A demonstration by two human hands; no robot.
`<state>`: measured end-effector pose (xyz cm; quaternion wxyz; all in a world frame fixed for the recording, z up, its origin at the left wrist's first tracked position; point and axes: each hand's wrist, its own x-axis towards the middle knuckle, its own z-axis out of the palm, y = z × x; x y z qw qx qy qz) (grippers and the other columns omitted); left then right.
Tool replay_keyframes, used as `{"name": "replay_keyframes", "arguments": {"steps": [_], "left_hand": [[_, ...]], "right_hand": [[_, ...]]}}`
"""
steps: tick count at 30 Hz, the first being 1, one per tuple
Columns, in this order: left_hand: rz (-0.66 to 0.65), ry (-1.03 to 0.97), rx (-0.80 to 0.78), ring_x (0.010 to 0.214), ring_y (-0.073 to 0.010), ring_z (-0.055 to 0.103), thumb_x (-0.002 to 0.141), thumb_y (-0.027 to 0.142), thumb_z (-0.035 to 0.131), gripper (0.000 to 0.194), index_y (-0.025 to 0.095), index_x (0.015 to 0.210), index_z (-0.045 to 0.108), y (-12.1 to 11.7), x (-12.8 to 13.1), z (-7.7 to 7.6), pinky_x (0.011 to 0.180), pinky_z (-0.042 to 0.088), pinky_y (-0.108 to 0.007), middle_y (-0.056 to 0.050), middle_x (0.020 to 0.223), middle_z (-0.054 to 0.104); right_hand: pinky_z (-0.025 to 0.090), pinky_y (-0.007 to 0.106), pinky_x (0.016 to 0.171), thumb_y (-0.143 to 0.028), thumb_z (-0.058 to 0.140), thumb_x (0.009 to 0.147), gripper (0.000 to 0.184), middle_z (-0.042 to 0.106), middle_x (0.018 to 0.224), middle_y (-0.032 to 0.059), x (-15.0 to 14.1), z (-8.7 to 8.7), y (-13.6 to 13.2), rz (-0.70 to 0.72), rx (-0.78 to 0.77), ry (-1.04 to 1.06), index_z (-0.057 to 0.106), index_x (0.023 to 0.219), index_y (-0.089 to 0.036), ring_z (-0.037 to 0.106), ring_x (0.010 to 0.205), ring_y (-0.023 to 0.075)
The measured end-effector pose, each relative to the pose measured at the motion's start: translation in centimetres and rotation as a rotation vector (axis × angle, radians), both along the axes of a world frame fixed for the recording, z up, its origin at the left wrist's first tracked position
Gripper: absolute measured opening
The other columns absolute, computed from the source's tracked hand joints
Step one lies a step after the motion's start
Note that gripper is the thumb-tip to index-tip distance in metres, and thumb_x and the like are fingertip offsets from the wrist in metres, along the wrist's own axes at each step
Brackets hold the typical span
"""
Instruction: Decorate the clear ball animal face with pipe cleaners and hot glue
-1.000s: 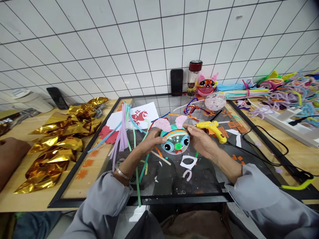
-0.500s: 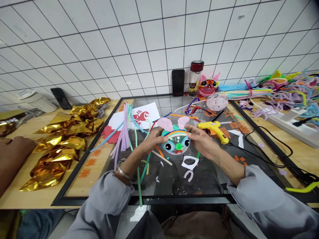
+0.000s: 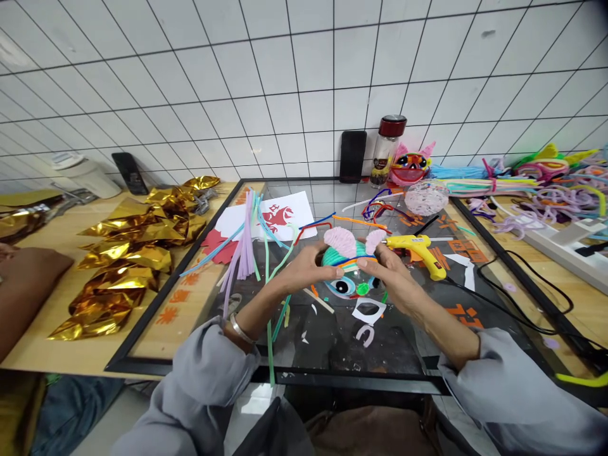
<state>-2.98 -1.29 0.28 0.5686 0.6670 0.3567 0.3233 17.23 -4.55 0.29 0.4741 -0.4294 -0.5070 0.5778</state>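
Between my two hands is a clear ball decorated as an animal head (image 3: 349, 253), with pink fuzzy ears, green and striped pipe-cleaner bands, big eyes and a green nose. My left hand (image 3: 311, 266) grips its left side, the thumb lying across the front below the ear. On the other side my right hand (image 3: 392, 272) holds it, thumb over the front and partly covering one eye. A yellow glue gun (image 3: 420, 252) lies just right of my right hand. Below the head lie a white paper piece with an oval hole (image 3: 369, 320) and a pale curved scrap (image 3: 365, 335).
Lilac pipe cleaners (image 3: 244, 244) and a white sheet with a red paper cutout (image 3: 304, 206) lie left. Gold foil (image 3: 123, 266) is beside another person's arm (image 3: 33, 291). A glass bottle (image 3: 384, 158), a finished pink head (image 3: 411, 168) and a power strip (image 3: 560, 247) stand behind and right.
The animal head has tilted and turned slightly to the right, showing more of its banded top. My thumbs have moved onto its front. The camera view has shifted left.
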Motion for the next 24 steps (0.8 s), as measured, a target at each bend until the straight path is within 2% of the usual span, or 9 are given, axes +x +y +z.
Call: {"name": "replay_keyframes", "arguments": {"steps": [3, 6, 13, 16, 19, 24], "left_hand": [[0.031, 0.059, 0.038, 0.105, -0.0315, 0.063, 0.067, 0.041, 0.079, 0.068, 0.012, 0.126, 0.061, -0.24, 0.03, -0.1, 0.088, 0.051, -0.039, -0.012, 0.114, 0.07], [0.051, 0.092, 0.056, 0.103, -0.0305, 0.063, 0.067, 0.042, 0.078, 0.07, 0.013, 0.129, 0.06, -0.45, 0.06, -0.03, 0.086, 0.052, -0.038, -0.012, 0.115, 0.069], [0.058, 0.131, 0.074, 0.099, -0.0289, 0.063, 0.068, 0.043, 0.079, 0.071, 0.013, 0.13, 0.059, -0.65, 0.17, 0.26, 0.084, 0.052, -0.038, -0.012, 0.112, 0.069], [0.061, 0.155, 0.072, 0.096, -0.0278, 0.063, 0.069, 0.044, 0.079, 0.071, 0.013, 0.13, 0.06, -0.72, 0.2, 0.28, 0.083, 0.052, -0.038, -0.01, 0.107, 0.07], [0.046, 0.138, 0.073, 0.096, -0.0271, 0.063, 0.069, 0.044, 0.079, 0.071, 0.014, 0.131, 0.06, -0.77, 0.24, 0.31, 0.083, 0.052, -0.038, -0.009, 0.105, 0.07], [0.029, 0.103, 0.075, 0.099, -0.0274, 0.063, 0.069, 0.044, 0.08, 0.073, 0.015, 0.132, 0.06, -0.71, 0.22, 0.36, 0.085, 0.051, -0.038, -0.011, 0.11, 0.07]], "right_hand": [[0.041, 0.045, 0.107, -0.046, 0.081, 0.064, 0.066, 0.066, 0.126, 0.0068, -0.19, 0.24, -0.29, -0.018, -0.013, -0.049, 0.061, 0.123, -0.024, 0.056, 0.122, 0.0297], [0.04, 0.047, 0.109, -0.045, 0.078, 0.067, 0.069, 0.064, 0.129, 0.0073, -0.22, 0.39, -0.44, -0.016, -0.024, -0.05, 0.058, 0.13, -0.025, 0.056, 0.123, 0.0299], [0.044, 0.049, 0.105, -0.047, 0.083, 0.062, 0.084, 0.062, 0.131, 0.0092, 0.01, 0.24, -0.49, -0.01, -0.034, -0.083, 0.052, 0.137, -0.024, 0.058, 0.119, 0.0315], [0.042, 0.05, 0.108, -0.048, 0.087, 0.057, 0.091, 0.061, 0.133, 0.0086, 0.0, 0.25, -0.51, -0.018, -0.012, -0.116, 0.051, 0.138, -0.026, 0.055, 0.123, 0.0325], [0.04, 0.051, 0.109, -0.048, 0.087, 0.056, 0.091, 0.06, 0.134, 0.01, -0.07, 0.35, -0.46, -0.034, 0.004, -0.14, 0.052, 0.136, -0.024, 0.055, 0.124, 0.0331], [0.045, 0.049, 0.106, -0.045, 0.086, 0.058, 0.082, 0.064, 0.13, 0.0102, -0.15, 0.38, -0.42, -0.062, 0.001, -0.136, 0.055, 0.131, -0.023, 0.06, 0.119, 0.0321]]}}
